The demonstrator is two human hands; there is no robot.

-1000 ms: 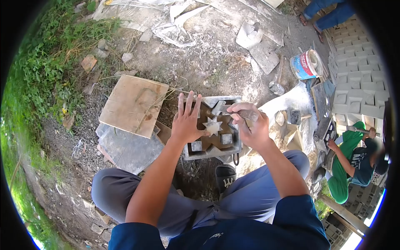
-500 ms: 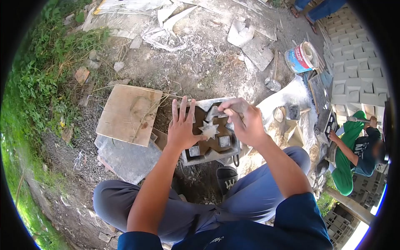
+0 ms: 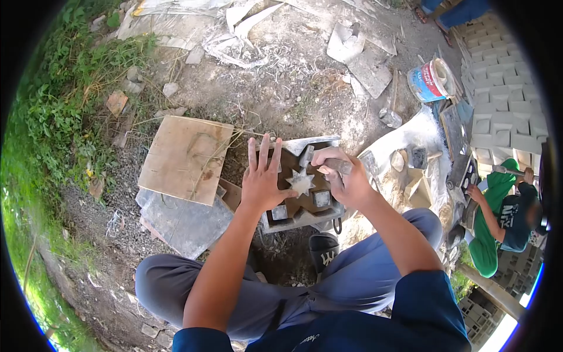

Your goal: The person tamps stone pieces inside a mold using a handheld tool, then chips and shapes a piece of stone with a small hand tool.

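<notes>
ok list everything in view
mould: 1, grey, under hands
star: 1, pale, mid-mould
held piece: 1, grey, right hand
plywood: 1, tan, left of mould
slab: 1, grey, under plywood
bucket: 1, multicoloured, upper right
blocks: many, pale grey, right
plants: many, green, left
co-worker: 1, green trousers, right
another person: 1, blue trousers, top right
left hand: 1, bare, mould's left
right hand: 1, bare, mould's right
trousers: 1 pair, grey-blue, below mould

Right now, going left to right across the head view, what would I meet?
Leafy green plants, square tan wooden board, left hand, pale star-shaped piece, right hand, red-blue paint bucket, co-worker's green trousers.
</notes>
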